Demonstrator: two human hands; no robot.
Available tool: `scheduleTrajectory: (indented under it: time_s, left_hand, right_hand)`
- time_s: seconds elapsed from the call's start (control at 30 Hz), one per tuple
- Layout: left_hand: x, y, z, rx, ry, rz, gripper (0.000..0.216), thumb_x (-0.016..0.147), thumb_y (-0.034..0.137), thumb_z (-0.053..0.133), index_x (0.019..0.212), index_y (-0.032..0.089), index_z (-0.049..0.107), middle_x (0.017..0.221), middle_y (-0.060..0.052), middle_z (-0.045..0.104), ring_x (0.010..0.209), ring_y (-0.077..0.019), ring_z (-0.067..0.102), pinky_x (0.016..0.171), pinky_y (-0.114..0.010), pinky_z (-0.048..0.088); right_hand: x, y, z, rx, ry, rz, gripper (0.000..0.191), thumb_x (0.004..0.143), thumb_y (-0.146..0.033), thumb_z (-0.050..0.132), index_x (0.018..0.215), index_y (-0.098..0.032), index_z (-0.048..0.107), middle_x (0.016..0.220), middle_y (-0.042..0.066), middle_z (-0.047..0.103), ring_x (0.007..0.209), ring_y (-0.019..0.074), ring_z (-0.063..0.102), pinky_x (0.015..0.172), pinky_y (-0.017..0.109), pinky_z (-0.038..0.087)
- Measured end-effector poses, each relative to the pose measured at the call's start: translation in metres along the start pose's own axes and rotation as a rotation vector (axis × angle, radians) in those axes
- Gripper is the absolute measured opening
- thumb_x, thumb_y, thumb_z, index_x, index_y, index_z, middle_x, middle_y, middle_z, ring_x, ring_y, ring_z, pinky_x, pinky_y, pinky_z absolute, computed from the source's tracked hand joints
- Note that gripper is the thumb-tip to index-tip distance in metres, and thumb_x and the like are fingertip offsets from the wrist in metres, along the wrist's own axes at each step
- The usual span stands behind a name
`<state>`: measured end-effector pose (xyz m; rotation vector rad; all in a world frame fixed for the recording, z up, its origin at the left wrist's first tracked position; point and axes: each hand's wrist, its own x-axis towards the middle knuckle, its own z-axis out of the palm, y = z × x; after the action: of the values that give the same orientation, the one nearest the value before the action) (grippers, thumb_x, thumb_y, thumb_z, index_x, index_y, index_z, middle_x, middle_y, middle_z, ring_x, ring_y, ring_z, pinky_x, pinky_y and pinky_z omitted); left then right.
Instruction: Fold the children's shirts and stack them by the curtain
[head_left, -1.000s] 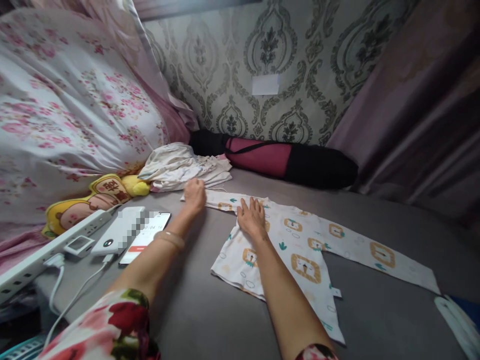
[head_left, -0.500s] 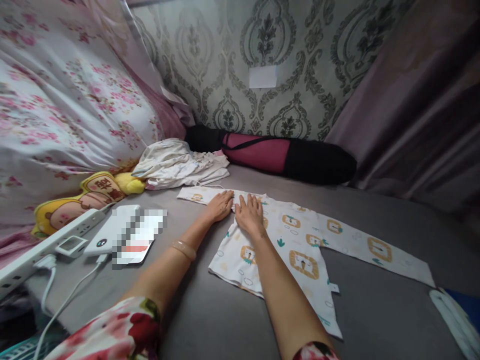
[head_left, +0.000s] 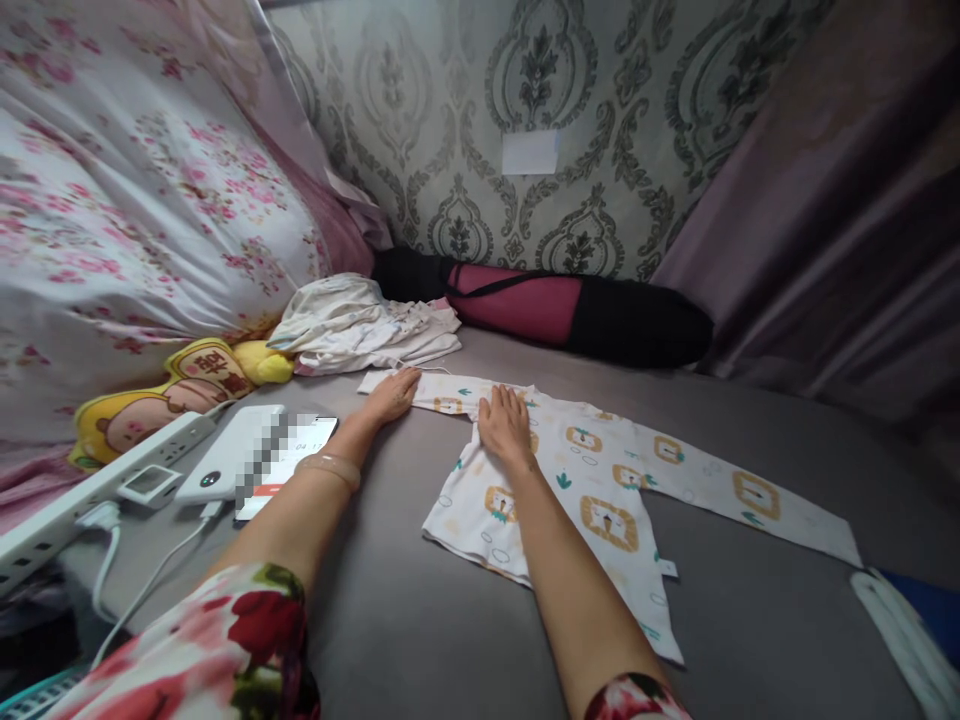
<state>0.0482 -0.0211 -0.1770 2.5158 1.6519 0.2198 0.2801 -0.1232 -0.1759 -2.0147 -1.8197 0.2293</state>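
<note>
A small white long-sleeved shirt (head_left: 555, 530) printed with lion faces lies spread on the grey bed sheet (head_left: 390, 620), both sleeves stretched out sideways. My left hand (head_left: 393, 393) rests flat on the left sleeve close to its cuff, fingers extended. On the shirt's upper body, by the left shoulder, my right hand (head_left: 505, 424) lies palm down with its fingers straight. Neither hand grips the cloth. The right sleeve (head_left: 712, 475) reaches toward the right edge of the bed, and a small tag sticks out at the shirt's right side seam.
A crumpled pile of pale clothes (head_left: 360, 325) and a black-and-pink long bag (head_left: 525, 300) lie along the wall. To the left are a yellow plush toy (head_left: 142, 420), a power strip (head_left: 97, 490), a white power bank (head_left: 225, 465) and a phone (head_left: 319, 435). Folded cloth (head_left: 900, 630) sits at right.
My left hand has slid outward along the left sleeve, from near the shoulder toward the cuff. My right hand has stayed on the upper body of the shirt.
</note>
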Motion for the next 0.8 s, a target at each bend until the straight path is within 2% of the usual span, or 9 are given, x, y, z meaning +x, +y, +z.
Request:
scheduleTrajectory:
  time_s: [0.13, 0.2, 0.27, 0.37, 0.43, 0.5, 0.57, 0.67, 0.8]
  left_hand:
    - [-0.01, 0.021, -0.006, 0.101, 0.155, -0.032, 0.047, 0.093, 0.02, 0.033, 0.137, 0.009, 0.042, 0.147, -0.019, 0.042, 0.135, -0.0254, 0.039, 0.11, -0.038, 0.031]
    - [-0.02, 0.041, -0.009, 0.152, 0.258, -0.099, 0.045, 0.091, 0.018, 0.037, 0.134, 0.006, 0.045, 0.143, -0.023, 0.043, 0.132, -0.0293, 0.041, 0.107, -0.04, 0.033]
    - [-0.034, 0.064, -0.011, 0.126, 0.303, -0.176, 0.039, 0.092, 0.021, 0.038, 0.126, 0.009, 0.052, 0.133, -0.021, 0.052, 0.123, -0.0303, 0.049, 0.099, -0.039, 0.038]
    - [-0.058, 0.098, -0.01, -0.051, 0.183, -0.246, 0.032, 0.094, 0.031, 0.037, 0.106, 0.015, 0.062, 0.108, -0.014, 0.067, 0.102, -0.0252, 0.06, 0.084, -0.033, 0.044]
    - [-0.073, 0.116, -0.007, -0.181, 0.074, -0.247, 0.032, 0.094, 0.037, 0.039, 0.095, 0.018, 0.065, 0.097, -0.009, 0.07, 0.091, -0.0213, 0.063, 0.076, -0.028, 0.044]
    - [-0.083, 0.129, -0.006, -0.253, 0.03, -0.251, 0.035, 0.092, 0.043, 0.042, 0.089, 0.018, 0.066, 0.093, -0.008, 0.072, 0.087, -0.0199, 0.064, 0.071, -0.026, 0.042]
    - [-0.088, 0.138, -0.004, -0.259, 0.022, -0.27, 0.038, 0.089, 0.049, 0.045, 0.085, 0.018, 0.066, 0.091, -0.008, 0.073, 0.088, -0.0208, 0.064, 0.071, -0.026, 0.042]
    - [-0.09, 0.144, -0.002, -0.207, 0.006, -0.3, 0.038, 0.085, 0.052, 0.049, 0.083, 0.019, 0.068, 0.093, -0.01, 0.073, 0.094, -0.0246, 0.064, 0.075, -0.029, 0.043]
    - [-0.089, 0.148, -0.001, -0.183, -0.017, -0.325, 0.035, 0.082, 0.049, 0.052, 0.083, 0.02, 0.07, 0.1, -0.013, 0.072, 0.106, -0.0301, 0.061, 0.082, -0.035, 0.044]
  right_hand:
    - [0.004, 0.005, -0.006, 0.08, 0.061, 0.029, 0.05, 0.102, -0.03, 0.015, 0.128, -0.016, 0.056, 0.134, 0.009, 0.058, 0.127, 0.0194, 0.046, 0.106, 0.029, 0.026]
    - [0.005, 0.006, -0.008, 0.089, 0.048, 0.038, 0.05, 0.102, -0.03, 0.014, 0.121, -0.019, 0.059, 0.126, 0.008, 0.062, 0.119, 0.0194, 0.051, 0.101, 0.028, 0.031]
    - [0.006, 0.007, -0.01, 0.079, 0.018, 0.037, 0.051, 0.102, -0.03, 0.013, 0.119, -0.019, 0.059, 0.125, 0.008, 0.063, 0.118, 0.0201, 0.051, 0.1, 0.029, 0.032]
    - [0.008, 0.008, -0.013, 0.063, -0.042, 0.012, 0.052, 0.102, -0.03, 0.012, 0.121, -0.018, 0.059, 0.127, 0.008, 0.061, 0.121, 0.0198, 0.05, 0.103, 0.031, 0.031]
    - [0.009, 0.008, -0.016, 0.064, -0.085, -0.013, 0.051, 0.102, -0.031, 0.014, 0.122, -0.019, 0.059, 0.129, 0.007, 0.061, 0.124, 0.0185, 0.048, 0.106, 0.031, 0.028]
    - [0.008, 0.01, -0.019, 0.069, -0.13, -0.042, 0.047, 0.101, -0.031, 0.019, 0.125, -0.02, 0.058, 0.135, 0.006, 0.057, 0.13, 0.0174, 0.043, 0.11, 0.031, 0.025]
    - [0.002, 0.012, -0.02, 0.066, -0.172, -0.062, 0.044, 0.1, -0.032, 0.027, 0.132, -0.018, 0.053, 0.146, 0.007, 0.047, 0.137, 0.0182, 0.035, 0.113, 0.032, 0.021]
    - [-0.014, 0.016, -0.021, 0.046, -0.199, -0.08, 0.049, 0.097, -0.031, 0.035, 0.142, -0.013, 0.043, 0.156, 0.01, 0.031, 0.144, 0.0208, 0.023, 0.116, 0.035, 0.013]
    - [-0.041, 0.022, -0.022, -0.02, -0.202, -0.125, 0.054, 0.099, -0.035, 0.028, 0.148, -0.011, 0.033, 0.158, 0.012, 0.023, 0.146, 0.0211, 0.014, 0.118, 0.038, 0.006]
